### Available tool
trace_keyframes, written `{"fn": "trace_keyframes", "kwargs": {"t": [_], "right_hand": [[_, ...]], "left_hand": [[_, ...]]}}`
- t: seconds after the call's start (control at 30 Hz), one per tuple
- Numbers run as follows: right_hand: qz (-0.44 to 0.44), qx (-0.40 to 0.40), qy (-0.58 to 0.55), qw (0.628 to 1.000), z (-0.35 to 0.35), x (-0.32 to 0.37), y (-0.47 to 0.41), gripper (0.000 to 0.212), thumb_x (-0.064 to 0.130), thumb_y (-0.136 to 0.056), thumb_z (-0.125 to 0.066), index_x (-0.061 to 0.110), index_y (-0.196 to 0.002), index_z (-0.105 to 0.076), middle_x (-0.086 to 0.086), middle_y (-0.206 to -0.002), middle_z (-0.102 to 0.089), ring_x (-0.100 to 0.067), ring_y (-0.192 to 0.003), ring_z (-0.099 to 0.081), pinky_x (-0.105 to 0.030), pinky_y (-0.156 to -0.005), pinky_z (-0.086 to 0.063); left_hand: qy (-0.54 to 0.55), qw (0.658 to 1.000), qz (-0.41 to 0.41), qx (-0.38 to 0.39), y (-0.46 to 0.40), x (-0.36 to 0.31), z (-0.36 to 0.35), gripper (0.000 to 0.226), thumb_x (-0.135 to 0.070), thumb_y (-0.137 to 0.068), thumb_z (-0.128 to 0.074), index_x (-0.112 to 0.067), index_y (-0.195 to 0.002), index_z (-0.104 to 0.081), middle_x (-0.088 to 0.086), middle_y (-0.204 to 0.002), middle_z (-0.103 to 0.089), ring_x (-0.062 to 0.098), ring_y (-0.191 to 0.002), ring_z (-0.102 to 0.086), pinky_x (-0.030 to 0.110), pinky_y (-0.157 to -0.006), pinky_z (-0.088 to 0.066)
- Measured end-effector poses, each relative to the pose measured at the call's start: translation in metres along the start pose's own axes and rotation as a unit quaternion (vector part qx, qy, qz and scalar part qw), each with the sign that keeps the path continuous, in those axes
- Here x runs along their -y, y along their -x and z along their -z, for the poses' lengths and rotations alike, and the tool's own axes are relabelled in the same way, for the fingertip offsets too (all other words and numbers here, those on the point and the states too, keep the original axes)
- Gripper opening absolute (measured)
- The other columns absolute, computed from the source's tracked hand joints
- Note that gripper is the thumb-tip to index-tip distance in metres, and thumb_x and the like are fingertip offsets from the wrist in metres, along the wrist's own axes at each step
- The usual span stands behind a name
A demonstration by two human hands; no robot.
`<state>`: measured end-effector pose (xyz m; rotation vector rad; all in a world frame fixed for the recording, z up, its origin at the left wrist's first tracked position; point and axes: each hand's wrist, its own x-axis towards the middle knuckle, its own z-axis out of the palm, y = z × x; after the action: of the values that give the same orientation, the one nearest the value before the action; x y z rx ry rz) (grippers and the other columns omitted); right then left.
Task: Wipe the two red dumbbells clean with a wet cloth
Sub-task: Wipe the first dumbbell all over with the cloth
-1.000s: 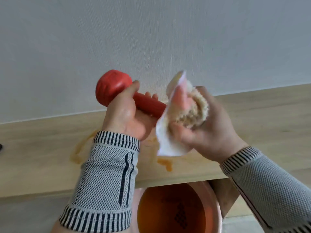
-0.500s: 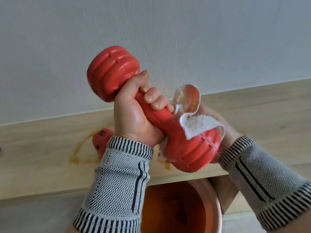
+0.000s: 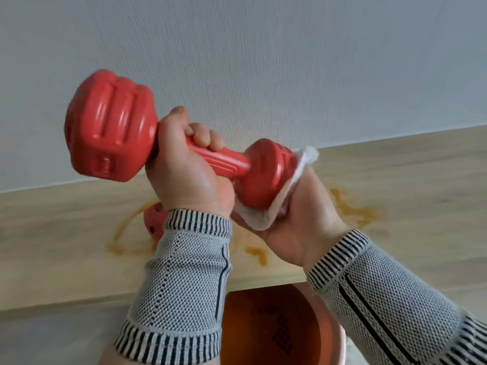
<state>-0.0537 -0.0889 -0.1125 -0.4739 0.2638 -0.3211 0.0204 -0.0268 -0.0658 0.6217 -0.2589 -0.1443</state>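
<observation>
My left hand grips the handle of a red dumbbell, held up in the air and roughly level, its big left head near the camera. My right hand cups the dumbbell's right head from below and behind, holding a white wet cloth against it. A second red dumbbell lies on the wooden shelf, mostly hidden behind my left wrist.
The light wooden shelf runs along a white wall and carries orange-brown wet stains. Below its front edge stands a pink basin with orange-tinted water.
The dumbbell has turned from steeply tilted to nearly level, its left head lower and closer. My right hand with the cloth has slid round to the outer end of the right head.
</observation>
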Motion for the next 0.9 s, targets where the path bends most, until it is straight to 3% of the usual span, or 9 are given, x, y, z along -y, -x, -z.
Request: {"fn": "trace_keyframes", "kwargs": {"t": [0.07,0.13,0.27,0.33,0.47,0.53,0.63,0.73,0.9], "right_hand": [[0.112,-0.047,0.070,0.990,-0.003,-0.004,0.002,0.042,0.043,-0.099,-0.043,0.008,-0.117,-0.058,-0.010,-0.097,-0.073,-0.018,-0.076,-0.073,-0.038,-0.072,-0.060],[0.270,-0.096,0.250,0.925,-0.003,-0.012,0.002,0.022,0.033,-0.093,-0.053,0.013,-0.104,-0.051,-0.002,-0.078,-0.070,-0.012,-0.066,-0.069,-0.028,-0.057,-0.057],[0.474,-0.156,0.527,0.688,0.016,-0.010,-0.003,0.055,0.044,-0.075,-0.069,0.044,-0.112,-0.029,-0.003,-0.120,-0.053,-0.017,-0.109,-0.057,-0.040,-0.090,-0.052],[0.498,-0.156,0.546,0.655,0.021,-0.005,-0.001,0.062,0.049,-0.068,-0.072,0.047,-0.113,-0.028,-0.002,-0.122,-0.052,-0.016,-0.112,-0.055,-0.038,-0.092,-0.050],[0.499,-0.102,0.460,0.727,0.025,-0.007,-0.005,0.083,0.044,-0.067,-0.078,0.014,-0.135,-0.041,-0.002,-0.128,-0.057,-0.010,-0.117,-0.057,-0.030,-0.097,-0.048],[0.498,-0.054,0.387,0.774,0.023,-0.006,-0.007,0.073,0.038,-0.075,-0.073,0.004,-0.133,-0.046,-0.009,-0.126,-0.061,-0.014,-0.117,-0.059,-0.034,-0.099,-0.048],[0.445,-0.091,0.300,0.839,0.009,-0.001,-0.001,0.013,0.020,-0.091,-0.055,0.029,-0.093,-0.064,-0.003,-0.084,-0.064,-0.024,-0.080,-0.062,-0.034,-0.070,-0.054],[0.314,-0.086,0.189,0.926,0.004,0.007,0.007,0.032,0.018,-0.103,-0.035,0.022,-0.078,-0.055,-0.012,-0.072,-0.044,-0.026,-0.057,-0.039,-0.027,-0.048,-0.036],[0.061,-0.003,0.162,0.985,0.004,0.027,0.021,0.044,0.058,-0.093,-0.039,0.019,-0.086,-0.058,-0.006,-0.072,-0.049,-0.018,-0.053,-0.044,-0.014,-0.047,-0.025]], "left_hand": [[0.000,1.000,-0.017,-0.025,0.003,0.004,-0.004,0.035,-0.011,-0.090,-0.058,-0.018,-0.059,-0.042,-0.002,-0.054,-0.040,0.015,-0.049,-0.040,0.030,-0.052,-0.038],[0.008,0.998,0.008,-0.058,0.004,0.007,-0.006,0.041,-0.015,-0.092,-0.061,-0.019,-0.055,-0.045,-0.003,-0.053,-0.042,0.013,-0.049,-0.042,0.026,-0.051,-0.042],[0.059,0.987,0.112,-0.098,0.006,0.011,-0.006,0.035,-0.028,-0.090,-0.068,-0.020,-0.063,-0.047,-0.006,-0.056,-0.045,0.010,-0.052,-0.048,0.026,-0.061,-0.049],[0.072,0.978,0.150,-0.126,-0.004,0.011,0.003,0.036,-0.029,-0.092,-0.065,-0.021,-0.065,-0.043,-0.007,-0.055,-0.044,0.009,-0.051,-0.048,0.023,-0.058,-0.049],[0.230,0.944,0.208,-0.108,-0.032,0.022,0.035,0.029,-0.024,-0.095,-0.062,-0.014,-0.070,-0.051,0.001,-0.071,-0.051,0.012,-0.092,-0.057,0.023,-0.078,-0.044],[0.241,0.919,0.275,-0.149,-0.021,0.022,0.027,0.025,-0.031,-0.093,-0.062,-0.016,-0.074,-0.053,-0.003,-0.085,-0.056,0.009,-0.107,-0.061,0.035,-0.097,-0.045],[0.265,0.909,0.302,-0.109,0.003,0.019,0.007,0.036,-0.030,-0.095,-0.056,-0.021,-0.062,-0.044,-0.011,-0.062,-0.048,0.005,-0.064,-0.056,0.037,-0.100,-0.044],[0.275,0.904,0.322,-0.062,0.000,0.014,0.009,0.033,-0.025,-0.093,-0.055,-0.022,-0.062,-0.043,-0.012,-0.054,-0.045,0.005,-0.049,-0.049,0.039,-0.085,-0.052],[0.232,0.925,0.301,-0.010,-0.001,0.012,0.001,0.035,-0.021,-0.093,-0.054,-0.020,-0.060,-0.042,-0.012,-0.051,-0.042,0.003,-0.043,-0.046,0.019,-0.059,-0.044]]}}
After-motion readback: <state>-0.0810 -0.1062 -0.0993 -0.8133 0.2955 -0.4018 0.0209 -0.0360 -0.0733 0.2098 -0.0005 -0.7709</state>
